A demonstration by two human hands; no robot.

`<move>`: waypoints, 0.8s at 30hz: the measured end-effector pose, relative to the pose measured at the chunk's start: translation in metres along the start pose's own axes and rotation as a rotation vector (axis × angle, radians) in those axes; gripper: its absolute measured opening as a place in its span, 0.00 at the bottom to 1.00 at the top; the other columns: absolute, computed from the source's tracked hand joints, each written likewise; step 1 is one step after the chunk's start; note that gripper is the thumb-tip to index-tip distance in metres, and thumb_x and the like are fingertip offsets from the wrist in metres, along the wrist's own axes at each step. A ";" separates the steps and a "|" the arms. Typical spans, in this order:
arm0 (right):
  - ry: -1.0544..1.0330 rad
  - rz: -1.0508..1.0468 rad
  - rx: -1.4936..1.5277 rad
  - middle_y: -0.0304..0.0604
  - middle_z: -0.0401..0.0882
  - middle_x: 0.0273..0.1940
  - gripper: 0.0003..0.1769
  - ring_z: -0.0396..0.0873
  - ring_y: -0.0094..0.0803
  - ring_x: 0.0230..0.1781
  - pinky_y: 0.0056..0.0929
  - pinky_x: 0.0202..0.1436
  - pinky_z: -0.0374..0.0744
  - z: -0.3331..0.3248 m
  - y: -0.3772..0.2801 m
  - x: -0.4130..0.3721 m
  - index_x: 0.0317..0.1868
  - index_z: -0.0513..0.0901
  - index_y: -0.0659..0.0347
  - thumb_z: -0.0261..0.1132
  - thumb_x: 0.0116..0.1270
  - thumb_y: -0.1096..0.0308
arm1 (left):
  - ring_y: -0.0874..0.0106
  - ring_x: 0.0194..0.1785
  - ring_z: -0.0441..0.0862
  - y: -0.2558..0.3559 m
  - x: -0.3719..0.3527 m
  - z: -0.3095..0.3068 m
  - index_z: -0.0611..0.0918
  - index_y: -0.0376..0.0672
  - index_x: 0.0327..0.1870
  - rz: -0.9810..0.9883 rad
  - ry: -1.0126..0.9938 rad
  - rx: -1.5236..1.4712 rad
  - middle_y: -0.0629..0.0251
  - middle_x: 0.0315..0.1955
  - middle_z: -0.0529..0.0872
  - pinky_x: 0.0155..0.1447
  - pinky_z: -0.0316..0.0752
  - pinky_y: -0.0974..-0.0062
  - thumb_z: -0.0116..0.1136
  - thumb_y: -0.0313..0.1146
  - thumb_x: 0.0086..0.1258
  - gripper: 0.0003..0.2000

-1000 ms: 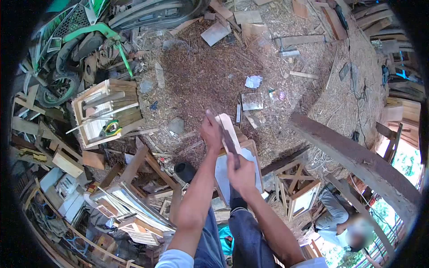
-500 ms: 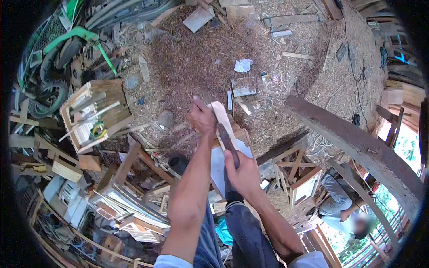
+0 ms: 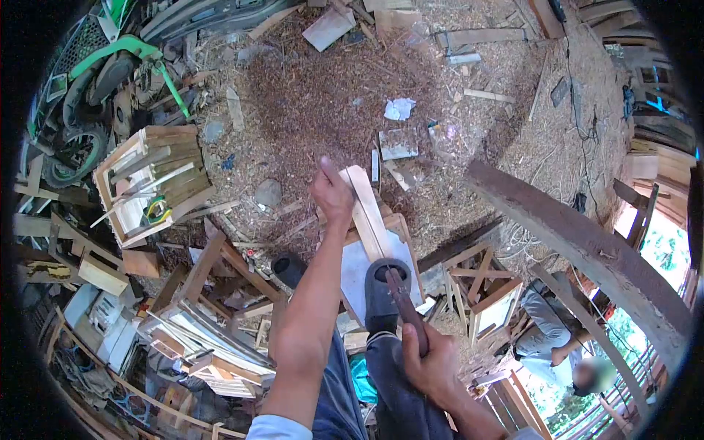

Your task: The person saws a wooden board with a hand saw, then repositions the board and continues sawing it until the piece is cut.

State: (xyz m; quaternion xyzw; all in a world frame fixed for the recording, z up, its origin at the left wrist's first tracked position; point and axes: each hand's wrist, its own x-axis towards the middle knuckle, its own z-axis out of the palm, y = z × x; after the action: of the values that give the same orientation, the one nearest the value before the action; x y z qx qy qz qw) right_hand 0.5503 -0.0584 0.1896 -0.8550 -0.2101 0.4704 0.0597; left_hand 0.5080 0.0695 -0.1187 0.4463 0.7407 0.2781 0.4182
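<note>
My left hand (image 3: pixel 334 193), thumb raised, grips the far left edge of a pale wooden board (image 3: pixel 367 213); its other fingers are mostly hidden. A thin dark line runs lengthwise along the board. My right hand (image 3: pixel 433 363) is closed round the dark brown handle of a saw-like tool (image 3: pixel 405 304). Its thin blade appears edge-on, so its exact kind is hard to make out. A foot in a dark slipper (image 3: pixel 380 293) rests at the board's near end. Beneath lies a white-topped wooden support (image 3: pixel 355 282).
A wooden crate (image 3: pixel 121 180) with sticks and a yellow-black item stands left, below a green motorbike (image 3: pixel 110 62). A thick beam (image 3: pixel 565 227) crosses the right side. Another person (image 3: pixel 546 330) sits lower right. Shavings and scraps cover the ground (image 3: pixel 315 103).
My right hand has drawn the brown-handled tool back toward my body and to the right, uncovering more of the board and the slipper. My left hand stays at the board's far end.
</note>
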 end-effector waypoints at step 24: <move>0.104 -0.260 0.253 0.60 0.75 0.20 0.19 0.77 0.58 0.23 0.45 0.28 0.75 0.087 0.039 0.108 0.29 0.78 0.68 0.59 0.68 0.57 | 0.54 0.22 0.67 -0.010 0.009 0.004 0.77 0.30 0.23 0.006 -0.012 0.146 0.45 0.17 0.75 0.31 0.62 0.54 0.39 0.52 0.74 0.30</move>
State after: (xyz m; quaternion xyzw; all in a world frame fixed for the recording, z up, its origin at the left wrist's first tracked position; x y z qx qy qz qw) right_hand 0.5402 -0.0569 0.0459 -0.8296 -0.2545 0.4364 0.2378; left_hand 0.5046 0.0729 -0.1317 0.4796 0.7552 0.2220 0.3878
